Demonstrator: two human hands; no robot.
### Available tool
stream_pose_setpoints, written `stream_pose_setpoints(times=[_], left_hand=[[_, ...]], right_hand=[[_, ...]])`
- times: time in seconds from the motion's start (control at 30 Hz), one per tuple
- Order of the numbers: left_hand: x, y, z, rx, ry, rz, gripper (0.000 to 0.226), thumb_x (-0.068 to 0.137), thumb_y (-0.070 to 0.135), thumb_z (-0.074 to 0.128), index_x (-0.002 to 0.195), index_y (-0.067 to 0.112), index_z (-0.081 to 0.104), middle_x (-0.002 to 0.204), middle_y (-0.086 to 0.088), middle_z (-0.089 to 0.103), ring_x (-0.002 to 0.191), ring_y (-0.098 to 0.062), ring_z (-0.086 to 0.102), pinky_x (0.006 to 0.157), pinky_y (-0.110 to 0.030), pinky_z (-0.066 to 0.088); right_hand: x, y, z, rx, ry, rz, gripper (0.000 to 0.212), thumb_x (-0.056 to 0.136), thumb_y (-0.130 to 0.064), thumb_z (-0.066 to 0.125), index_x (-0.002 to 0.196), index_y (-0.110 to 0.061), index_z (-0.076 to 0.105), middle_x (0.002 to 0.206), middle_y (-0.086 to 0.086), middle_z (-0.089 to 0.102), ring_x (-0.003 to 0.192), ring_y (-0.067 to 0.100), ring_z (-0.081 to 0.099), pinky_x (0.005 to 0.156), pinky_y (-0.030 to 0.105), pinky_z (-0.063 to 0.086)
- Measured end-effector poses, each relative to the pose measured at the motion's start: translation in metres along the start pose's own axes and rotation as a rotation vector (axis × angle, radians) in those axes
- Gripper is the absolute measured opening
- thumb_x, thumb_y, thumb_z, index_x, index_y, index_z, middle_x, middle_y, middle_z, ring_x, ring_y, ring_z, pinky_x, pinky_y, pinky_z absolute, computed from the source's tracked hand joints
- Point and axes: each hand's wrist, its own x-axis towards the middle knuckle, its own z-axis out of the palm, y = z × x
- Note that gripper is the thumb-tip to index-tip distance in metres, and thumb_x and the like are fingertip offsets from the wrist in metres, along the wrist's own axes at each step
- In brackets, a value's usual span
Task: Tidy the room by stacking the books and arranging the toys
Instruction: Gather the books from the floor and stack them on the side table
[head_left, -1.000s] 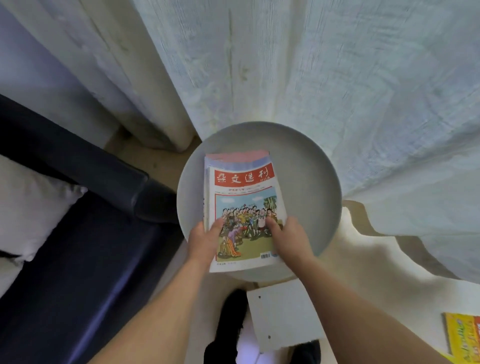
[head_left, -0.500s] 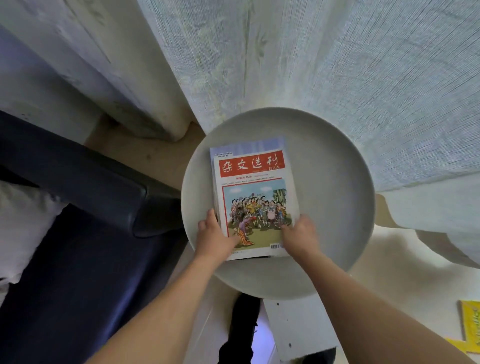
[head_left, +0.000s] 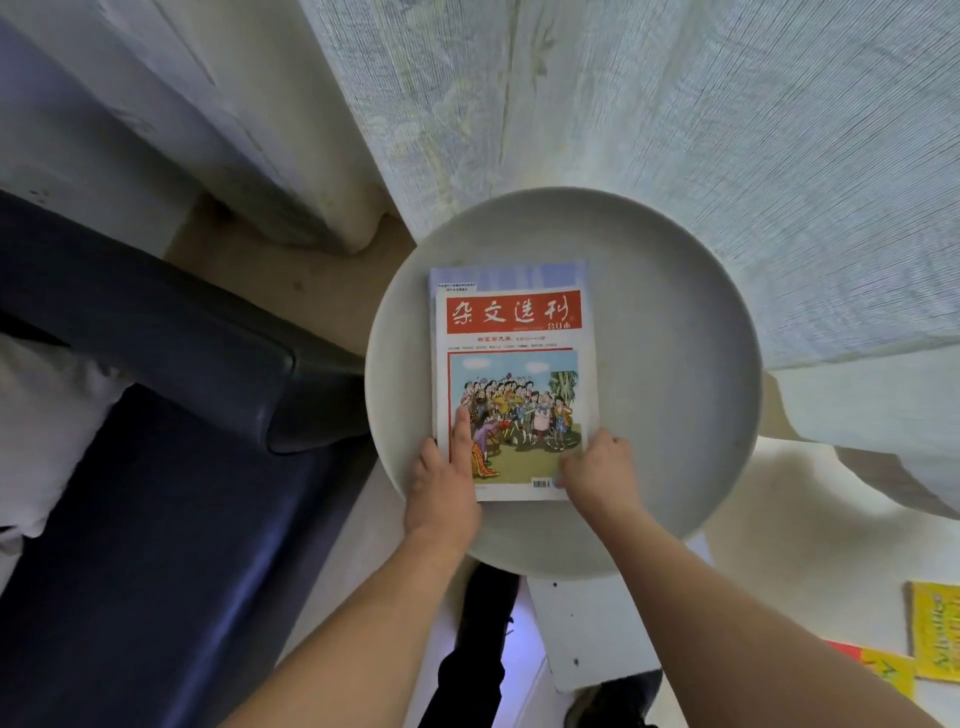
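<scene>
A stack of books (head_left: 511, 358) lies flat on a round grey side table (head_left: 675, 405). The top one is a magazine with a red title banner and a cartoon crowd; a pale blue cover peeks out beneath it at the far edge. My left hand (head_left: 441, 488) holds the stack's near left corner, with one digit stretched over the cover and another along the side. My right hand (head_left: 597, 475) grips the near right corner with curled fingers. Both hands hide the lower corners of the stack.
A dark blue sofa (head_left: 171, 519) with a white cushion (head_left: 47, 415) stands close on the left. Pale curtains (head_left: 675, 130) hang behind the table and touch its far rim. Yellow books (head_left: 932, 629) lie on the floor at right. A white board (head_left: 592, 629) and dark shoes (head_left: 478, 649) are below the table.
The stack has come to rest squarely on the table, nearer its middle. My hands have slid to its two near corners, and the left digit now reaches further over the cover.
</scene>
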Motion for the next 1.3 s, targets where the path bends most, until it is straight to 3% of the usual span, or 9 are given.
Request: stream_pose_setpoints(times=[0.17,0.33,0.43,0.53,0.6,0.67,0.87,1.03,1.3], left_hand=[[-0.002,0.001,0.002,0.071,0.031,0.023,0.107,0.094,0.024,0.061,0.153,0.027,-0.028,0.119,-0.009,0.034,0.087,-0.015,0.039,0.081,-0.029,0.048],[-0.002,0.002,0.003,0.112,0.035,0.010,0.106,0.094,0.025,0.060,0.154,0.025,-0.027,0.120,-0.010,0.036,0.085,-0.016,0.042,0.076,-0.030,0.049],[0.000,0.004,0.003,0.073,0.024,-0.003,0.105,0.095,0.020,0.058,0.152,0.026,-0.030,0.123,-0.012,0.037,0.086,-0.020,0.046,0.079,-0.034,0.051],[-0.004,0.005,-0.003,0.053,0.008,0.002,0.113,0.091,0.019,0.064,0.152,0.030,-0.030,0.149,-0.019,0.018,0.114,-0.029,0.048,0.100,-0.040,0.046],[-0.010,0.009,-0.010,0.115,0.038,0.056,0.119,0.086,0.024,0.070,0.150,0.034,-0.030,0.160,-0.017,-0.006,0.137,-0.037,0.033,0.115,-0.046,0.032],[-0.020,0.019,-0.019,0.152,0.025,0.153,0.118,0.085,0.037,0.071,0.150,0.035,-0.027,0.162,-0.015,-0.013,0.148,-0.039,0.014,0.121,-0.051,0.020],[-0.044,0.084,-0.040,0.258,0.084,0.444,0.086,0.098,0.054,0.047,0.157,0.028,-0.009,0.163,-0.013,0.004,0.152,-0.034,0.008,0.124,-0.051,0.011],[-0.067,0.133,-0.036,0.398,0.000,0.477,0.072,0.101,0.052,0.036,0.159,0.020,0.006,0.165,-0.011,0.009,0.153,-0.032,0.005,0.124,-0.050,0.006],[-0.133,0.221,0.021,0.526,-0.018,0.588,0.066,0.102,0.049,0.034,0.157,0.018,0.015,0.162,-0.012,0.017,0.148,-0.034,0.018,0.121,-0.049,0.015]], right_hand=[[0.007,0.005,-0.007,0.062,-0.041,0.056,0.029,0.085,-0.009,0.058,0.111,0.001,0.056,0.120,0.012,0.041,0.085,0.026,0.047,0.076,0.028,0.038],[0.002,0.009,0.000,0.035,-0.026,0.023,0.047,0.093,-0.023,0.055,0.134,-0.002,0.043,0.133,0.015,0.036,0.118,0.034,0.045,0.105,0.039,0.039],[-0.004,0.011,-0.001,0.075,-0.061,0.019,0.058,0.091,-0.025,0.057,0.140,-0.005,0.035,0.138,0.014,0.032,0.127,0.034,0.039,0.111,0.041,0.034],[-0.016,0.018,-0.012,0.165,-0.091,0.006,0.059,0.090,-0.022,0.057,0.142,-0.005,0.034,0.143,0.014,0.029,0.129,0.033,0.038,0.108,0.039,0.033],[-0.025,0.026,-0.024,0.183,-0.059,-0.005,0.064,0.093,-0.022,0.054,0.148,-0.005,0.027,0.151,0.012,0.025,0.135,0.031,0.033,0.110,0.039,0.030],[-0.035,0.039,-0.038,0.133,-0.025,-0.028,0.063,0.097,-0.021,0.048,0.152,-0.005,0.020,0.154,0.011,0.023,0.139,0.029,0.030,0.112,0.037,0.027],[-0.064,0.080,-0.082,0.027,0.079,-0.071,0.055,0.096,-0.022,0.047,0.146,-0.003,0.031,0.147,0.014,0.037,0.133,0.031,0.037,0.108,0.037,0.031],[-0.079,0.122,-0.109,0.013,0.144,-0.079,0.049,0.093,-0.022,0.048,0.138,-0.005,0.039,0.139,0.013,0.042,0.128,0.031,0.040,0.106,0.039,0.033],[-0.114,0.253,-0.149,0.074,0.231,0.010,0.052,0.092,-0.023,0.049,0.139,-0.005,0.038,0.140,0.012,0.043,0.127,0.029,0.041,0.106,0.038,0.034]])
